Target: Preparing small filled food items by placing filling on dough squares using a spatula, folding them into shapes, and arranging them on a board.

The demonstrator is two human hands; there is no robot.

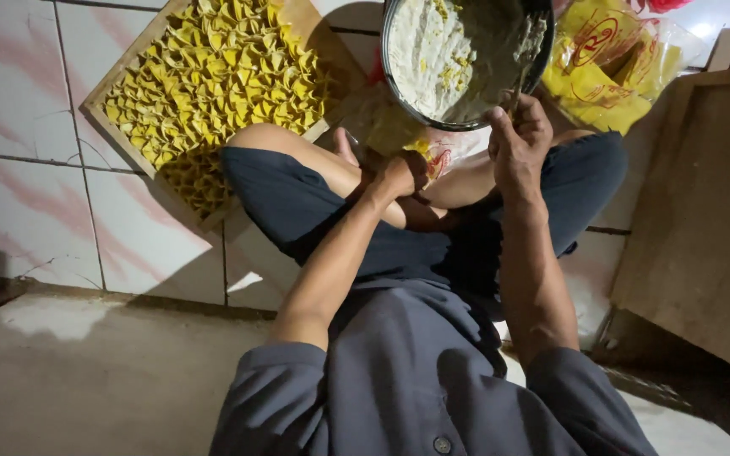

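Head view: right hand (517, 143) fingers pinch thin stick at rim of metal filling bowl (466, 59); left hand (400, 176) closed, contents unclear. Take small scoop, keep wooden tray (120, 80) of folded yellow dumplings (213, 76) clear.

Dim indoor view with warm light falling from above onto the upper middle. The tray of yellow folded dumplings (213, 84) and the metal bowl (465, 59) are brightest, the bowl's pale filling slightly glaring. The lower corners and left edge sink into deep shadow. The focus is soft and the dark clothing grainy, and the tile lines bend near the edges.
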